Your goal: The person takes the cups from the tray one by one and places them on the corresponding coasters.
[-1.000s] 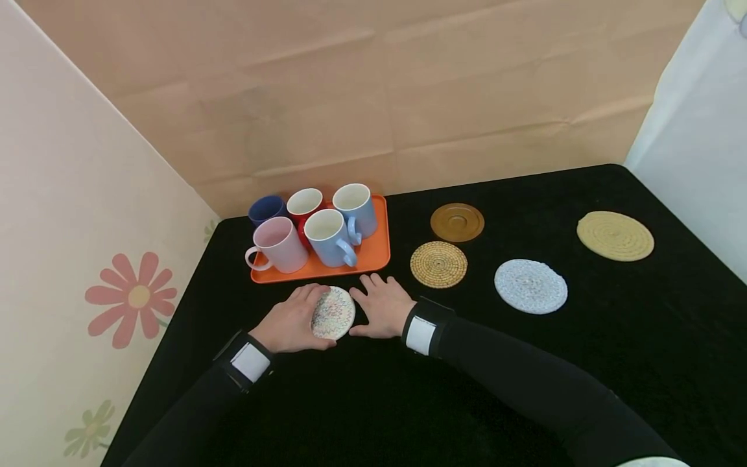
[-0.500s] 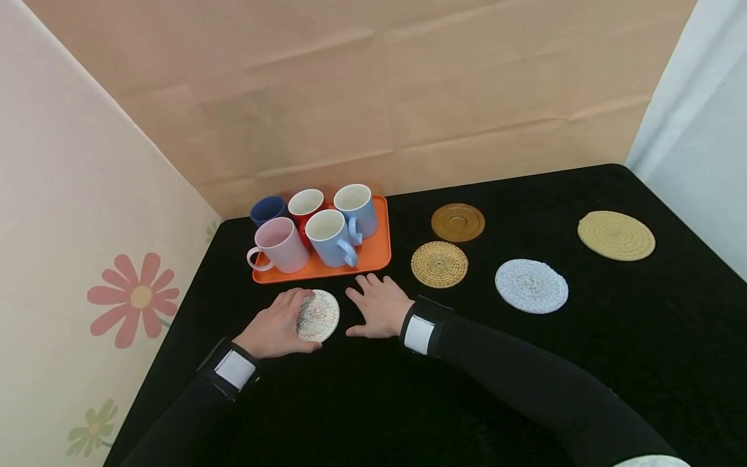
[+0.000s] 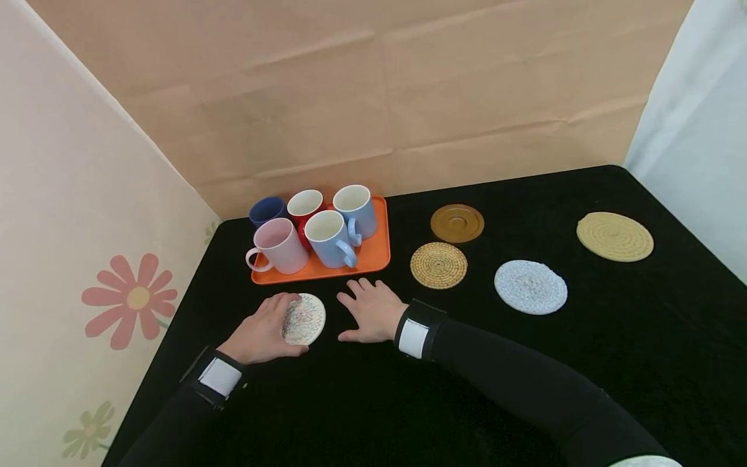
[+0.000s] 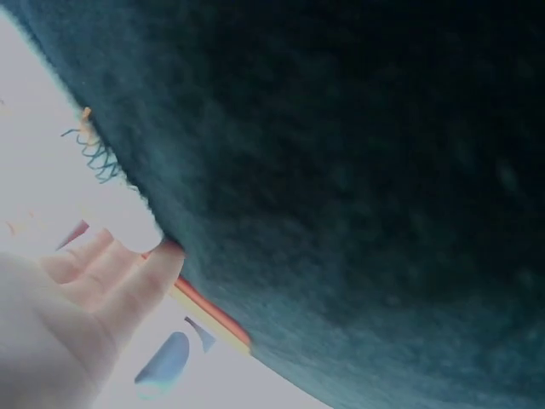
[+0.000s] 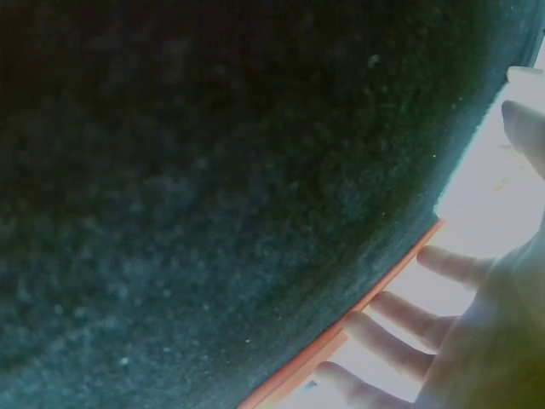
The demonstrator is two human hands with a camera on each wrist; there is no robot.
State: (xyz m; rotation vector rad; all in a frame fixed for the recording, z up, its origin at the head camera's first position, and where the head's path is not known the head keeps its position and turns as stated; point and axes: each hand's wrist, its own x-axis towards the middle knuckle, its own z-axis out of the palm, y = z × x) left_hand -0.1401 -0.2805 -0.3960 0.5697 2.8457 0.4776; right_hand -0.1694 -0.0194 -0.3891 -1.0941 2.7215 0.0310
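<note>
A round white coaster with a coloured zigzag pattern (image 3: 305,319) is tilted up off the black table (image 3: 525,389) in my left hand (image 3: 265,327), which grips its left edge with curled fingers. My right hand (image 3: 370,310) lies flat on the cloth just right of it, fingers spread toward the orange tray (image 3: 376,253), holding nothing. The wrist views are washed out; my left hand (image 4: 77,315) and my right hand's fingers (image 5: 409,315) show over dark cloth beside the tray's orange edge (image 5: 341,345).
The tray holds several mugs: pink (image 3: 279,245), two light blue (image 3: 328,237), red and navy. To the right lie a woven straw coaster (image 3: 439,264), a brown disc (image 3: 458,222), a pale blue crocheted coaster (image 3: 530,287) and a yellow rope mat (image 3: 615,236). A flowered panel (image 3: 87,259) stands left.
My left hand has carried the patterned coaster leftward and a little toward me, away from the right hand. The right hand slid slightly left and stays flat.
</note>
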